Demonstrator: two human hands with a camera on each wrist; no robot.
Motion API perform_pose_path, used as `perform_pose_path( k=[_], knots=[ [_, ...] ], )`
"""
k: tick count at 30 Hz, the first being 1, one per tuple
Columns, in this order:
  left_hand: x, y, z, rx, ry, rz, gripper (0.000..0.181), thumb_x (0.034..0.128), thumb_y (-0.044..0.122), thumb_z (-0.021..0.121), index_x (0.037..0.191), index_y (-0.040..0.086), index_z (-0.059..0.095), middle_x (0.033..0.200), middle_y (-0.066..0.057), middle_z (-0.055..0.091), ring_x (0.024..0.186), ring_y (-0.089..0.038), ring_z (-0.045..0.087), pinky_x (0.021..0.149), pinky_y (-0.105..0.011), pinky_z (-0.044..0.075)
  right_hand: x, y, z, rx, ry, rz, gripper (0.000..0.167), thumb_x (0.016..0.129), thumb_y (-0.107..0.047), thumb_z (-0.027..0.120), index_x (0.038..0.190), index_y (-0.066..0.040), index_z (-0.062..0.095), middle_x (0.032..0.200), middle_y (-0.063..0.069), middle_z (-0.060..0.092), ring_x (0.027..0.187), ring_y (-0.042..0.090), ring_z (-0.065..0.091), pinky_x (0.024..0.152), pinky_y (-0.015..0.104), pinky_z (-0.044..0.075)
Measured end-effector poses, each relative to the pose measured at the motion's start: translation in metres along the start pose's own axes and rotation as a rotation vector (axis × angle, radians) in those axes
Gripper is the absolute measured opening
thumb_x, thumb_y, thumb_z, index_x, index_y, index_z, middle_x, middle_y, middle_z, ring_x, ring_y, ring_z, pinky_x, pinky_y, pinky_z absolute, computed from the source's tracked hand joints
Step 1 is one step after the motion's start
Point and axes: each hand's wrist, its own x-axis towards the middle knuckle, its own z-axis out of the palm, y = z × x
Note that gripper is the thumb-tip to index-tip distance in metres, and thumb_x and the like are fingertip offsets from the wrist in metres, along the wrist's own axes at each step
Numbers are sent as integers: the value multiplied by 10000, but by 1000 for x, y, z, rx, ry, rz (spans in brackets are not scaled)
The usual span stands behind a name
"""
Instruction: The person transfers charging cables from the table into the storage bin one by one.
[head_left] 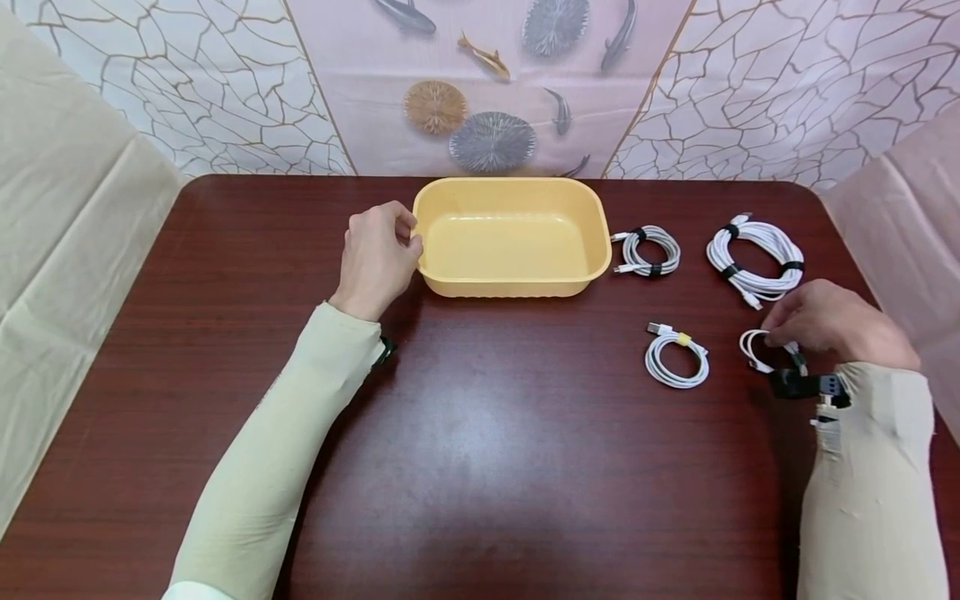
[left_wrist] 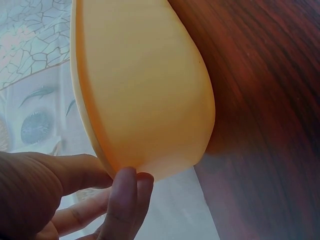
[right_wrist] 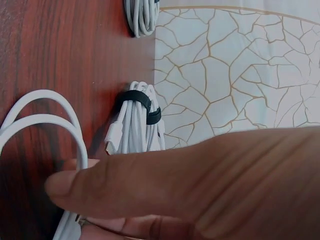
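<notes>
While the left hand [head_left: 377, 258] is pinching the left rim of the yellow plastic tub [head_left: 510, 250], the right hand [head_left: 832, 321] is gripping a small white coiled cable [right_wrist: 40, 118] between thumb and fingers at the right side of the dark red wood table [head_left: 480, 433]; tub is sitting upright near the back edge, its long side running left to right; from where I'm standing, the right hand is covering part of that coil.

Three more coils are lying about: a white USB cable with a yellow tie [head_left: 651, 358] just left of the gripped one; a light grey cable with black ties [head_left: 672, 250] just beside the tub's right end; a larger white cable bundle [head_left: 780, 240], also black-tied, just behind the right hand; fish-print backdrop [head_left: 491, 142] is hanging behind the table.
</notes>
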Motion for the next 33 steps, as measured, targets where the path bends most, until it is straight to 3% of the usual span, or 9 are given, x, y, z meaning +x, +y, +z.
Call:
perform_pose_path(
  k=[11, 22, 33],
  knots=[
    [0, -1, 0, 4, 4, 2, 173, 925, 77, 642, 1060, 0, 717, 957, -138, 738, 852, -264, 695, 790, -411, 562, 1, 4, -1, 8, 12, 8, 98, 850, -112, 687, 894, -52, 751, 765, -6, 653, 745, 172, 504, 624, 313, 401],
    [1, 0, 0, 2, 7, -3, 175, 917, 78, 651, 1057, 3, 723, 951, -131, 741, 852, -260, 696, 795, -410, 557, -1, 3, -3, 43, 0, 37, 121, 866, -128, 690, 910, -28, 742, 692, -29, 645, 684, 118, 511, 600, 304, 410],
    [1, -1, 1, 3, 4, 1, 179, 915, 58, 641, 1058, -13, 722, 958, -144, 744, 863, -266, 702, 807, -408, 564, 0, 6, -3, 76, -5, 48, 176, 878, -170, 711, 963, -23, 755, 760, -1, 708, 718, 133, 590, 621, 305, 441]
  ],
)
